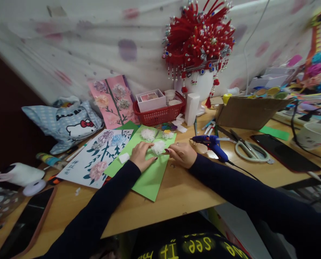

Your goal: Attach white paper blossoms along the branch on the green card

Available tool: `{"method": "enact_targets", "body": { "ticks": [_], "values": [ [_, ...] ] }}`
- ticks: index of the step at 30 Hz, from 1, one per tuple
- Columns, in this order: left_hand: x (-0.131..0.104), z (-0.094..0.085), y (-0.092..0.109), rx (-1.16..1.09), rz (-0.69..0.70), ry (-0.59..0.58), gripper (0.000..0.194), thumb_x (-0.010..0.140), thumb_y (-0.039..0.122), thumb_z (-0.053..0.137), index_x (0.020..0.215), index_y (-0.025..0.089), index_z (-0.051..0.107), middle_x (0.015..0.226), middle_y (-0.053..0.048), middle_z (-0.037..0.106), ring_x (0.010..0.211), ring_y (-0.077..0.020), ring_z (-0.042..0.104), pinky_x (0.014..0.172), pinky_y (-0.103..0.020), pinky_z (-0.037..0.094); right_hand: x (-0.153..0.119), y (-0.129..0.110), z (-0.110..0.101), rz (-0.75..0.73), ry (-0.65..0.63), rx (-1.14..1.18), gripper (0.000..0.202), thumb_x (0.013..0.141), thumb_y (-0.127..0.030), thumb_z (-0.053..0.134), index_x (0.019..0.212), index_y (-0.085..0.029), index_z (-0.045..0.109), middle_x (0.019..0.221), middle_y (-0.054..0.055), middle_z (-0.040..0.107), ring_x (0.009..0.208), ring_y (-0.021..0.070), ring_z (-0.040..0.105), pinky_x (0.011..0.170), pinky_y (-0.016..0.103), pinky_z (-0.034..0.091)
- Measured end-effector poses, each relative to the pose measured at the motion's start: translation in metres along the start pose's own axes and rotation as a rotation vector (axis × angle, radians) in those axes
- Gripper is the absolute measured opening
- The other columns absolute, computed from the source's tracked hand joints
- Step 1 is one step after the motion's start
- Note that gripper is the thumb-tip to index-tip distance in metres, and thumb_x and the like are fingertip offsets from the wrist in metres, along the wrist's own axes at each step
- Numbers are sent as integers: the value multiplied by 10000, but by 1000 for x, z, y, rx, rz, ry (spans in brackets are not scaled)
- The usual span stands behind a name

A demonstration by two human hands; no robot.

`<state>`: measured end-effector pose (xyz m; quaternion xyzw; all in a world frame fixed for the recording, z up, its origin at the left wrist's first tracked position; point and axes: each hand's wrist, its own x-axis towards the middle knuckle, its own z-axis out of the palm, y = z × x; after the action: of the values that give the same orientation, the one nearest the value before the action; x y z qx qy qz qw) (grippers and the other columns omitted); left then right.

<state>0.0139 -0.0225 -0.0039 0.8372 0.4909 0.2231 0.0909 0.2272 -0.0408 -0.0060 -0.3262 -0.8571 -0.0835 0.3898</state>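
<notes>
A fluffy white paper flower (pixel 158 147) lies between my hands over a green sheet (pixel 151 181). My left hand (pixel 143 156) rests on the sheet, its fingers apart and touching the flower's left edge. On the flower's right side, my right hand (pixel 182 154) has its fingers pinched together; what they hold is too small to make out. Two more flowers, a white one (pixel 147 134) and one with a yellow centre (pixel 167 134), sit at the sheet's top. A small white paper square (pixel 124 157) lies left of my left hand.
A blue glue gun (pixel 210 143), scissors (pixel 248 149) and a phone (pixel 286 151) lie to the right. Behind stand a red basket (pixel 160 117), a white roll (pixel 192 109) and a red beaded headdress (pixel 199 39). Flower pictures (pixel 101 154) and another phone (pixel 25 223) are on the left.
</notes>
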Motion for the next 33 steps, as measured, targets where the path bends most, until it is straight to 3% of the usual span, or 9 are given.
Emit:
{"method": "enact_targets", "body": {
  "ticks": [4, 8, 14, 19, 24, 28, 33],
  "values": [
    [-11, 1, -15, 189, -57, -89, 766, 684, 463, 698, 1342, 188, 420, 1400, -143, 430, 1264, -345, 395, 1008, -487, 353, -2, 2, 4, 0, -12, -23, 529, 1001, -372, 242, 665, -159, 591, 508, 21, 530, 481, 118, 460, 500, 239, 310],
    [-12, 3, -17, 245, -115, -243, 753, 765, 519, 588, 1405, 196, 356, 1487, -107, 345, 1353, -316, 312, 1074, -485, 273, -2, 2, 4, 16, -33, -24, 533, 1000, -399, 232, 697, -160, 600, 525, 20, 523, 496, 119, 450, 508, 239, 313],
    [-9, -6, -6, 293, -140, -361, 688, 810, 527, 528, 1411, 241, 356, 1514, -65, 286, 1378, -297, 281, 1097, -529, 196, -1, 1, 6, 86, -112, -3, 482, 996, -389, 247, 685, -177, 548, 547, 12, 505, 518, 120, 456, 527, 237, 322],
    [-10, -8, -1, 321, -135, -388, 665, 839, 512, 499, 1427, 255, 325, 1520, -62, 258, 1385, -308, 267, 1095, -586, 150, 1, -2, 10, 114, -114, 41, 422, 985, -370, 298, 663, -194, 508, 550, 8, 489, 524, 127, 443, 532, 248, 318],
    [-10, -8, -2, 329, -135, -389, 660, 845, 509, 490, 1431, 257, 318, 1520, -60, 253, 1388, -311, 259, 1093, -612, 131, 3, -4, 9, 236, -63, 193, 432, 970, -423, 315, 667, -189, 515, 550, 15, 557, 507, 117, 501, 524, 228, 353],
    [-10, -9, -4, 329, -133, -388, 665, 843, 528, 486, 1430, 268, 314, 1522, -52, 250, 1390, -301, 257, 1097, -604, 136, 1, -4, 3, 337, 33, 261, 483, 994, -397, 229, 699, -172, 539, 534, 7, 591, 454, 86, 536, 501, 191, 398],
    [-12, -1, -5, 278, -114, -355, 655, 830, 514, 521, 1411, 263, 353, 1515, -78, 268, 1374, -324, 287, 1076, -637, 139, 1, -6, -2, 442, 150, 396, 495, 969, -462, 296, 685, -165, 575, 492, -1, 578, 406, 81, 536, 448, 182, 417]
  ]
}}
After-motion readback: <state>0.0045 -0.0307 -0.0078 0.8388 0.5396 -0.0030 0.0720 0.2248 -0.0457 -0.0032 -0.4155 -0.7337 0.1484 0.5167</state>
